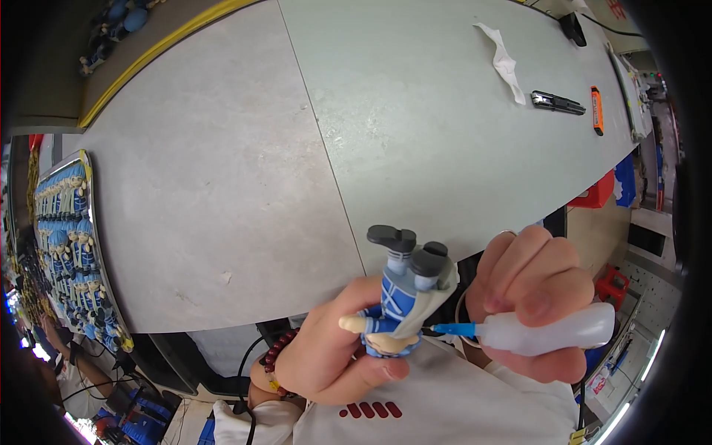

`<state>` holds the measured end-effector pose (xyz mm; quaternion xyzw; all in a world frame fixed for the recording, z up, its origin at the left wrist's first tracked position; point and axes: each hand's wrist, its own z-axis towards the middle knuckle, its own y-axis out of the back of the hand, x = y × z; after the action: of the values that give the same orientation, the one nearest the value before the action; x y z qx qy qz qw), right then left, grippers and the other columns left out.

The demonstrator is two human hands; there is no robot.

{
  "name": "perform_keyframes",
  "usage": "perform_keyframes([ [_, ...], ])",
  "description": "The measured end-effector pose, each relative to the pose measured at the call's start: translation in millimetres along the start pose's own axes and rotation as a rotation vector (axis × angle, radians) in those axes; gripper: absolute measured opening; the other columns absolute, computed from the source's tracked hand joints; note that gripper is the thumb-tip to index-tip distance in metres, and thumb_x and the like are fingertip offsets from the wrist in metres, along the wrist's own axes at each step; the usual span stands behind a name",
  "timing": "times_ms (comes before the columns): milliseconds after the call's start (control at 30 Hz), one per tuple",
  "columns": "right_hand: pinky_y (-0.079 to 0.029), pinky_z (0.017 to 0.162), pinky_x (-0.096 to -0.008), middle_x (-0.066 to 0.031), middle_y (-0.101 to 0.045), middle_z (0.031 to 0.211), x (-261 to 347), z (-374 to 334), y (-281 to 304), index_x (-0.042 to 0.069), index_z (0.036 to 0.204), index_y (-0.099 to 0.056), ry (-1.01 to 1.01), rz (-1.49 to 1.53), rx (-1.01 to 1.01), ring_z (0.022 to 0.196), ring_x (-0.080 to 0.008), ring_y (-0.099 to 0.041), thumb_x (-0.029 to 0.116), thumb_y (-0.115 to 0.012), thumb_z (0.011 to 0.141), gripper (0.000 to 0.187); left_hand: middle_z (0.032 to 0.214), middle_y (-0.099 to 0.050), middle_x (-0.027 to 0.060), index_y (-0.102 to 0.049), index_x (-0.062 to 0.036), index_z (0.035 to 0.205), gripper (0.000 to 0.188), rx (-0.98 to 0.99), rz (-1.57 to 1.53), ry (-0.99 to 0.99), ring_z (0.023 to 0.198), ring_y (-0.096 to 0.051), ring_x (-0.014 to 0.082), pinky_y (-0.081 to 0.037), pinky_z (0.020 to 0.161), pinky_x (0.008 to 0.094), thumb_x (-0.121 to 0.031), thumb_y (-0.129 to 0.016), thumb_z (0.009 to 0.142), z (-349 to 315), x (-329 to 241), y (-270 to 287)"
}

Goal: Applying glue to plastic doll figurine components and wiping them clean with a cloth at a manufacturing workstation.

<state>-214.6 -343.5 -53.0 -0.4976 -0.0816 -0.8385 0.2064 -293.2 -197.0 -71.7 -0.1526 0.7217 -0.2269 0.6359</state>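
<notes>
My left hand (326,352) is closed around a small figurine (399,297) in blue with a grey cape, held head down with its dark shoes up. Its light-coloured arm sticks out to the left, past my fingers. In my right hand (530,282) is a white translucent squeeze bottle (549,331), lying level across the fingers. From the bottle a blue needle tip (454,328) points left at the figurine, close to the cape and head. Whether the tip touches the surface I cannot tell. Both hands are just off the table's near edge, above my lap.
A tray (90,185) with rows of similar blue figurines stands at the left, and more figurines (119,26) lie at the far left. On the table (222,148) are a crumpled white tissue (504,63), a slim black tool (558,103) and an orange-and-black object (597,111).
</notes>
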Motion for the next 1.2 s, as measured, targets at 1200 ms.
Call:
perform_keyframes([
  [1200,-0.034,0.053,-0.0246,0.0007,-0.054,0.077,-19.9,-9.6,3.5,0.011,0.079,-0.043,0.554,-0.452,-0.242,0.068,-0.0132,-0.045,0.014,-0.069,0.06,0.033,0.097,-0.041,0.0105,-0.029,0.0068,0.108,0.045,0.18,-0.395,0.043,0.082,-0.039,0.0123,-0.032,0.074,0.0241,-0.021,-0.051,0.08,2.8,-0.7,-4.6],
])
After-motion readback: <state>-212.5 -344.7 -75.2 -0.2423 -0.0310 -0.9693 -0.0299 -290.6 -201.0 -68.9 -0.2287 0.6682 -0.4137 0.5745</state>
